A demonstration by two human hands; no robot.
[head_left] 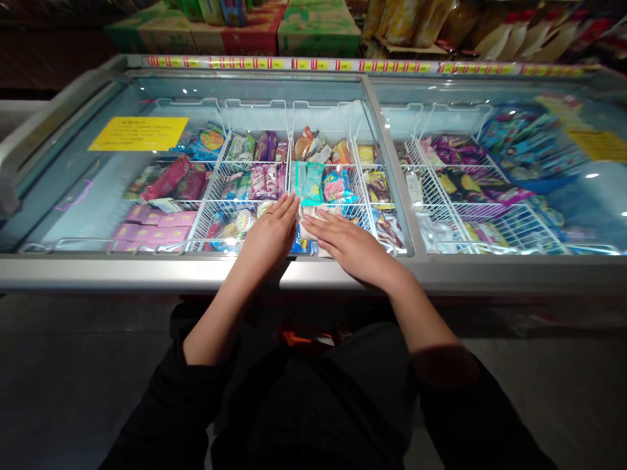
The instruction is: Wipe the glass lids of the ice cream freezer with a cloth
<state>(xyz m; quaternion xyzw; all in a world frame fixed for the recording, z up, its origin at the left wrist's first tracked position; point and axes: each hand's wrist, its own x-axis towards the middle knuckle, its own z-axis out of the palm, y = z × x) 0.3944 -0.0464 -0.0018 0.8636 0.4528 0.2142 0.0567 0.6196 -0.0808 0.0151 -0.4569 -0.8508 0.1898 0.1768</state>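
Place: shop aisle with a long chest freezer (343, 274) standing across the view; its grey front rim is running from left to right, and the floor in front of it is lying in dark shadow.
Freezer top: two curved glass lids (98, 196) are covering the chest, and a grey divider bar (386, 163) is separating the left part from the right part.
Inside: white wire baskets (215, 179) are dividing the chest into compartments, and wrapped ice creams in pink, green, blue and purple are lying in them.
Yellow notice: a yellow sheet (138, 133) is sticking on the left glass, far from both hands.
Left hand: the left hand (271, 232) is lying flat and spread open near the front edge of the freezer, fingers together and pointing away from the person, gripping nothing.
Right hand: the right hand (349, 243) is also lying flat and open, fingers pointing to the left, just beside the left hand, holding nothing.
Between the hands: a white packet (307, 230) is showing just between the fingertips of the two hands; I cannot tell if the hands are touching it or resting on glass above it.
Teal packet: a teal wrapper (312, 183) is lying in the basket just behind the fingertips.
Background: cardboard boxes (318, 29) and yellow bags (406, 19) are standing on the shelf behind the freezer.
Person: dark sleeves are covering the upper arms, forearms are bare.
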